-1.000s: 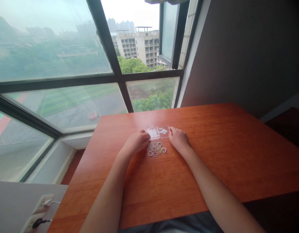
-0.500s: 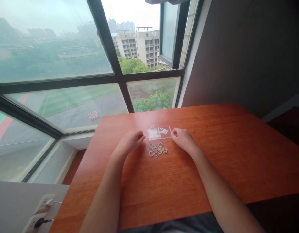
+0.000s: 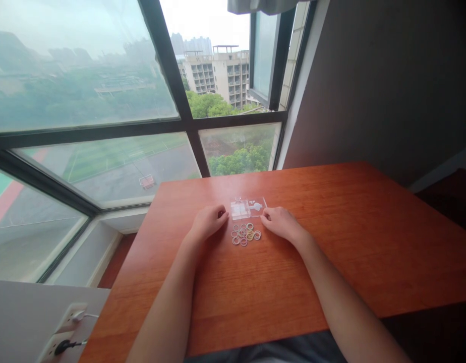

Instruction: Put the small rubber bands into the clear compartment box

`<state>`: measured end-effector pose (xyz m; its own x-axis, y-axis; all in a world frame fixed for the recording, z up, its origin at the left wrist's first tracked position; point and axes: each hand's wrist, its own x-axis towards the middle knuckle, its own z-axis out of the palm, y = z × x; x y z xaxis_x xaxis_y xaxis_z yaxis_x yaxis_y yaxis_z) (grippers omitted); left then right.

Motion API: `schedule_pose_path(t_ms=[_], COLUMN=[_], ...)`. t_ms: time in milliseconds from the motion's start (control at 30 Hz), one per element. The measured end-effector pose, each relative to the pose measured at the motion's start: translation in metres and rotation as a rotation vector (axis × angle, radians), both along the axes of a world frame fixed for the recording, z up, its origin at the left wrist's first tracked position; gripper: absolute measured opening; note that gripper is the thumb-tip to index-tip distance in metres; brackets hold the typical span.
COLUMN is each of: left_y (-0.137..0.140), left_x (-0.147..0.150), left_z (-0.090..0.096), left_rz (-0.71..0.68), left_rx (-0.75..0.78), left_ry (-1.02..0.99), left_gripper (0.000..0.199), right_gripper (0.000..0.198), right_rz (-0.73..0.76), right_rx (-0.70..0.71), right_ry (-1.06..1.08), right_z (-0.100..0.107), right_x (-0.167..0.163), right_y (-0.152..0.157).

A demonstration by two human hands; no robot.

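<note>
A clear plastic box lies open on the table, its transparent lid folded out to the right with a pale marking on it. Just in front lies a cluster of small rings in white, pink and yellow, which look like hair ties. My left hand rests left of the box, fingers curled and closed, with nothing visible in them. At the lid's near right corner is my right hand, also curled closed. Its fingertips overlap the lid's edge; whether they press on it I cannot tell.
The reddish-brown wooden table reaches back to a large window with a dark frame. A dark wall stands to the right. Wall sockets with plugs and cables are low on the left.
My right hand has shifted slightly left and nearer to me along the lid's edge. My left hand has moved a little right. The view has tilted slightly; box and rings stay put.
</note>
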<state>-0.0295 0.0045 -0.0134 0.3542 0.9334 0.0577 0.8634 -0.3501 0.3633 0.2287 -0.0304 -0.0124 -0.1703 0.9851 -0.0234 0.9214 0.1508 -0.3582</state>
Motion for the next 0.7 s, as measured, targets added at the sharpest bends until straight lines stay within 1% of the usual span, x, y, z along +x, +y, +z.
schedule_pose_path(t_ms=[133,367,467,700], left_y=[-0.001,-0.002,-0.003,-0.004], left_x=[0.0,0.003,0.004,0.006], left_z=[0.001,0.003,0.004,0.005], left_rz=[0.001,0.005,0.014,0.028], left_rx=[-0.006,-0.005,-0.007,0.0], left_ry=[0.004,0.004,0.008,0.026], left_gripper=[0.026,0.026,0.026,0.026], right_gripper=[0.019,0.011,0.011,0.011], right_rz=[0.052,0.266,0.298,0.316], right_rx=[-0.004,-0.105,-0.124,-0.139], right_ry=[0.07,0.369,0.389,0.331], right_z=[0.003,0.006,0.007,0.01], right_x=[-0.002,-0.009,-0.012,-0.014], right_y=[-0.003,-0.006,-0.008,-0.01])
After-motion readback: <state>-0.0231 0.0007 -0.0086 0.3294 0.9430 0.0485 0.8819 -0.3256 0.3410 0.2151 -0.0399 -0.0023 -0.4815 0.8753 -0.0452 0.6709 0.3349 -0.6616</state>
